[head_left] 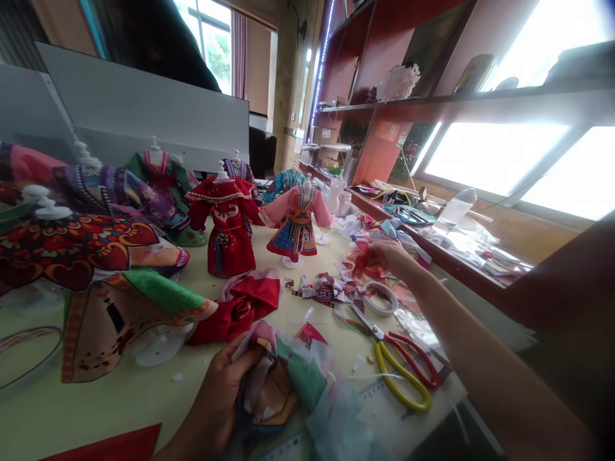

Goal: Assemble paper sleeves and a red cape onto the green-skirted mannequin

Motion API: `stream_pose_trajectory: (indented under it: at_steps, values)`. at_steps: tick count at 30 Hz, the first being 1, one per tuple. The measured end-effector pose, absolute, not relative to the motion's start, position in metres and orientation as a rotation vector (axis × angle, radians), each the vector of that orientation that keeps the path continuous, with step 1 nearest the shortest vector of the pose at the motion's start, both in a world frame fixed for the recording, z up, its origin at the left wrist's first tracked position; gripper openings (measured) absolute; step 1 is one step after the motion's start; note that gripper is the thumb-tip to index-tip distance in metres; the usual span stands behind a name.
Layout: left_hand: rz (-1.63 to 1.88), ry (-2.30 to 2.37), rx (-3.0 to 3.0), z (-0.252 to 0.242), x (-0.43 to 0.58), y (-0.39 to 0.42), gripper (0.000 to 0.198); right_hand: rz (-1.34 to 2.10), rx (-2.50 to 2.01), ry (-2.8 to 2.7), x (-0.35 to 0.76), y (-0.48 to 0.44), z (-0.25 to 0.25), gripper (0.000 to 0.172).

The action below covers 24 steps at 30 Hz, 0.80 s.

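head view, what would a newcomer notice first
Miniature embroidered costumes crowd the left and middle, led by a red robe and a pink-and-blue dress. Yellow-and-red-handled scissors lie front right, below the right hand. At bottom, the left hand grips fabric scraps.
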<state>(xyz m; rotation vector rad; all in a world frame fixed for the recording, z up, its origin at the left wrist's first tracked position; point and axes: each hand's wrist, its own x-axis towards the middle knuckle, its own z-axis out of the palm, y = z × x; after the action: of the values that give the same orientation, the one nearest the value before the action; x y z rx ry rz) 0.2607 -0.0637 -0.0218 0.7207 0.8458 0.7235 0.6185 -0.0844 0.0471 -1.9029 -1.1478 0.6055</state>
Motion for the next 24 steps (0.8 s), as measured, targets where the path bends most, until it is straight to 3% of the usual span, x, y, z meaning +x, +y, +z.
stream_pose_trajectory:
  at_steps: [7,13,17,24]
  values:
    - [0.717,0.863,0.697,-0.021,0.261,-0.063,0.027,0.794,-2.031,-1.337,0.62,-0.109,0.042,0.024]
    - [0.736,0.861,0.689,-0.02,0.263,-0.063,0.024,0.382,-2.301,-1.384,0.631,-0.086,0.012,0.019]
    - [0.714,0.884,0.679,-0.021,0.262,-0.064,0.029,0.263,-2.325,-1.404,0.633,-0.066,-0.008,0.025]
    - [0.73,0.875,0.671,-0.024,0.262,-0.061,0.026,0.21,-2.237,-1.167,0.646,-0.066,0.017,0.027]
